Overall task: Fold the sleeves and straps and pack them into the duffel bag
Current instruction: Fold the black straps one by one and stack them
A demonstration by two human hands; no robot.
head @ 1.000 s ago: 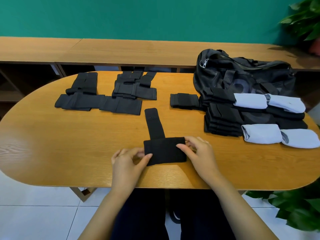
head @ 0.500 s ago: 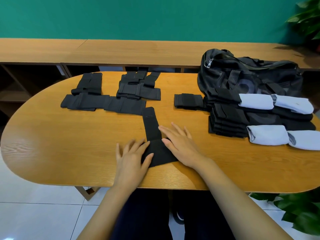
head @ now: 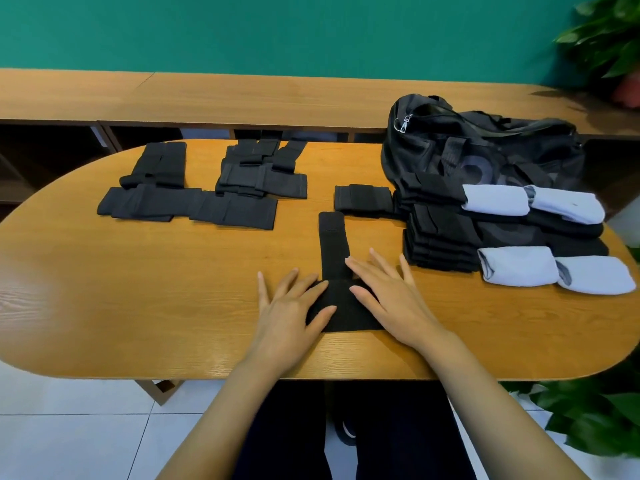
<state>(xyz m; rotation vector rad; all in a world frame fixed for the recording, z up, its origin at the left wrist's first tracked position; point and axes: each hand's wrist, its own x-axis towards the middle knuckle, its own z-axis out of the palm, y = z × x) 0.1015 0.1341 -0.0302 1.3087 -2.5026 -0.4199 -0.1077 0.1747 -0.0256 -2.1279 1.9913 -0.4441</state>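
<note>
1. At lower centre, the left hand [head: 287, 317] and right hand [head: 394, 303] lie flat on a black strap [head: 334, 251], fingers [head: 360, 271] straight and spread, gripping nothing.
2. The strap's wide part lies under both palms. Its narrow tail runs up the frame between them.
3. The duffel bag [head: 485, 147] sits upper right on the counter [head: 138, 289], with folded black pieces [head: 440, 244] and rolled white sleeves [head: 519, 271] just in front of it.
4. Unfolded black straps [head: 187, 206] lie upper left.
</note>
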